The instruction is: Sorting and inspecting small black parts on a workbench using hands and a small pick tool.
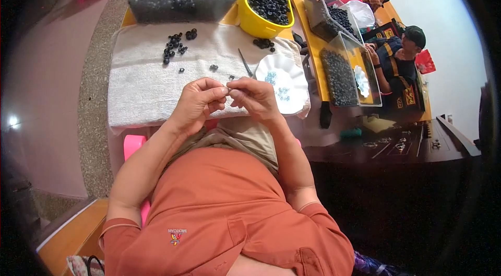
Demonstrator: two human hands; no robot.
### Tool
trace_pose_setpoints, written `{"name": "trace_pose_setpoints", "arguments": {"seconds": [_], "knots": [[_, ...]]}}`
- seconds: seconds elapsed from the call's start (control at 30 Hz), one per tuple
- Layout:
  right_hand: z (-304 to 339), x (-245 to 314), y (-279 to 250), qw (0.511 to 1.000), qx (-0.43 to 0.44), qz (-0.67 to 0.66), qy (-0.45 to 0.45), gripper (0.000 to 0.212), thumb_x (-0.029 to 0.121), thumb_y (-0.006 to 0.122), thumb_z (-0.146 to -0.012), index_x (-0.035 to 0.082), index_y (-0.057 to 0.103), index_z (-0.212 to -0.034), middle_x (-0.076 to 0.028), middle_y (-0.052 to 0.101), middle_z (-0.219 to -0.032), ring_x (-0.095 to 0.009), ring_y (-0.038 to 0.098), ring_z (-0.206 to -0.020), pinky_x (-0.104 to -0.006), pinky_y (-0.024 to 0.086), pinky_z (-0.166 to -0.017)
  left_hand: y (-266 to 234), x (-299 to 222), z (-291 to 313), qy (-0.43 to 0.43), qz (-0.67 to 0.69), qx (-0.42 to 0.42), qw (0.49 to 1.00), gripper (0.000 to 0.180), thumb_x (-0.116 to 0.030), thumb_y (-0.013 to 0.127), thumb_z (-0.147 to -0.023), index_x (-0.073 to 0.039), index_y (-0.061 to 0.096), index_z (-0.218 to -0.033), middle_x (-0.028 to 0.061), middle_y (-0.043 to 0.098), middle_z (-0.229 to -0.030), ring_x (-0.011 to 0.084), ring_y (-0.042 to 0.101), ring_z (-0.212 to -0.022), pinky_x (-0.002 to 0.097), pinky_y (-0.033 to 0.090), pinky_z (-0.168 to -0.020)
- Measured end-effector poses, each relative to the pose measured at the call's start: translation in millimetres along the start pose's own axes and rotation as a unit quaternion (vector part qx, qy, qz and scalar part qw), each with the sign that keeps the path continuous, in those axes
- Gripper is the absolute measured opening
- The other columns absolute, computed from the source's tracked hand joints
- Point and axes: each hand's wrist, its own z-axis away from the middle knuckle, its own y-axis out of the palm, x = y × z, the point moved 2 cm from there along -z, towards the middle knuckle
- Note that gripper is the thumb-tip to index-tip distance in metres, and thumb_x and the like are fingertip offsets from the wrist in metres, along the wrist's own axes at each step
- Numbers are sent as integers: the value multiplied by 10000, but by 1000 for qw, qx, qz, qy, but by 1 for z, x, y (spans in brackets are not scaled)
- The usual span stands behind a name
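Observation:
My left hand (201,99) and my right hand (255,97) meet fingertip to fingertip over the near edge of a white cloth (135,83). Both are closed in a pinch. What they hold, if anything, is too small and covered by the fingers to name. Just beyond the fingers lie a few small dark pieces (214,67). A slim dark pointed tool, like tweezers (244,62), rests beside a white scalloped plate (295,75). Small light-blue bits (270,77) lie in two patches on that plate, right of my right hand. Loose black beads (175,46) are scattered farther back.
A clear bin (177,9) and a yellow tub (261,28), both full of black beads, stand at the far edge. On a table to the right are two more clear bins (339,77), with a person (399,59) in a dark cap behind them.

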Motion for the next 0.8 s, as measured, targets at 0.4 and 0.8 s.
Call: {"name": "trace_pose_setpoints", "arguments": {"seconds": [0.4, 0.8], "knots": [[-4, -2, -1, 998, -23, 40, -39, 95, 53, 632, -928, -18, 648, -989, -56, 640, -850, -98, 631, -659, -230, 522, -573, 2, 2, 0, -14, 7, -16, 1000, 116, -107, 668, -912, -28, 629, -987, 40, 660, -884, 94, 638, -749, 210, 558, -688], [-2, 1, -3, 997, -8, 74, -17, 89, 17, 585, -946, -28, 630, -1008, -40, 610, -862, -81, 604, -701, -213, 503, -619, 0, 6, -2, -12, -3, -3, 1000, 150, -78, 664, -912, -14, 627, -1042, 44, 668, -942, 112, 666, -827, 231, 581, -768]]}}
